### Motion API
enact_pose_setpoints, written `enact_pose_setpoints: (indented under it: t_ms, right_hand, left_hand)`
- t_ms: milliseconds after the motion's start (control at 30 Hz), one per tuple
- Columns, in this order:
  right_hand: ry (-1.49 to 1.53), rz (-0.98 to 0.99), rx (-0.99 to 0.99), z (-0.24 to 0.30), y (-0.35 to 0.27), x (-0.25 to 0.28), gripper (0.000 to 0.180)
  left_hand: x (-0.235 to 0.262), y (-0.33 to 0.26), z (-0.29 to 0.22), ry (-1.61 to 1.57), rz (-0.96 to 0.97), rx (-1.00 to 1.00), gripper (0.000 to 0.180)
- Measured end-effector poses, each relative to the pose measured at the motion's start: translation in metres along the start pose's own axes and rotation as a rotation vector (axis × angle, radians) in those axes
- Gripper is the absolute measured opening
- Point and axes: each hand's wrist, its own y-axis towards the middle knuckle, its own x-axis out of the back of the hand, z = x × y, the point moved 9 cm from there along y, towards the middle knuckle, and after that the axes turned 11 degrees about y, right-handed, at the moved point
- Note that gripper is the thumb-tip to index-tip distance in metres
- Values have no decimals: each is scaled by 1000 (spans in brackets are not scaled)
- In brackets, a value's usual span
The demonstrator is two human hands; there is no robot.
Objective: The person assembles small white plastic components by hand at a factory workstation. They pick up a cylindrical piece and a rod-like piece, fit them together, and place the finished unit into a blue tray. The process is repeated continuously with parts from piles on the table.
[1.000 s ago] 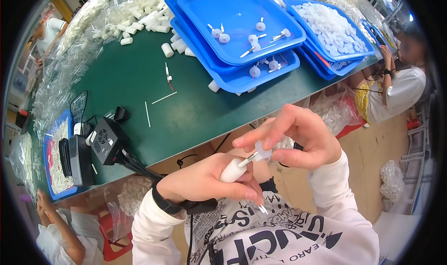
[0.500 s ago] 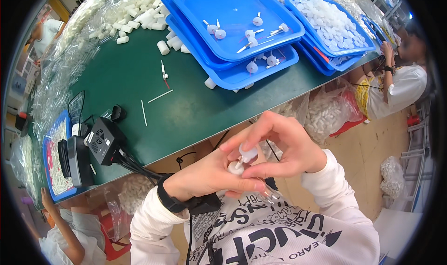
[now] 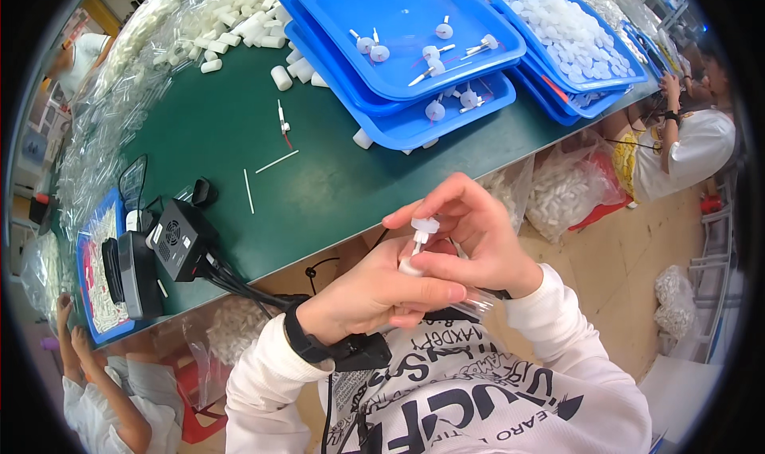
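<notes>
My left hand (image 3: 386, 290) is closed round a clear plastic tube (image 3: 480, 301), whose end shows beyond the fingers. Above the left thumb, a small white rounded part (image 3: 410, 267) sticks out. Over it stands a white disc-topped piece (image 3: 425, 227) with a short stem. My right hand (image 3: 482, 243) curls round from the right, its thumb and fingers about the white piece. The exact grip of the right fingertips is partly hidden. Both hands are in front of the table edge, above my lap.
Stacked blue trays (image 3: 382, 123) hold small white disc assemblies with rods. Another blue tray (image 3: 629, 78) carries many white discs. Two thin white rods and a small assembly (image 3: 284, 123) lie on the green table (image 3: 319, 191). A black box (image 3: 182, 239) with cables stands left. Co-workers sit at both sides.
My right hand has moved slightly up and left. The white disc-topped piece now stands upright above the rounded part, where before it was tilted lower between the fingers.
</notes>
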Motion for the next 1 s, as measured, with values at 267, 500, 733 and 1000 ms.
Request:
enact_pose_setpoints:
  t_ms: [267,500,733,1000]
  right_hand:
    - [-215,215,122,11,-5,-1,12]
    - [-197,358,-104,15,7,-8,20]
    - [64,-17,78,21,10,29,29]
    - [54,-215,234,28,-12,24,30]
  left_hand:
    - [0,0,-3,-21,10,-30,34]
    - [-5,-1,1,-93,115,23,51]
    - [9,-8,8,-32,34,52,56]
    - [43,-28,-12,35,-119,-309,23]
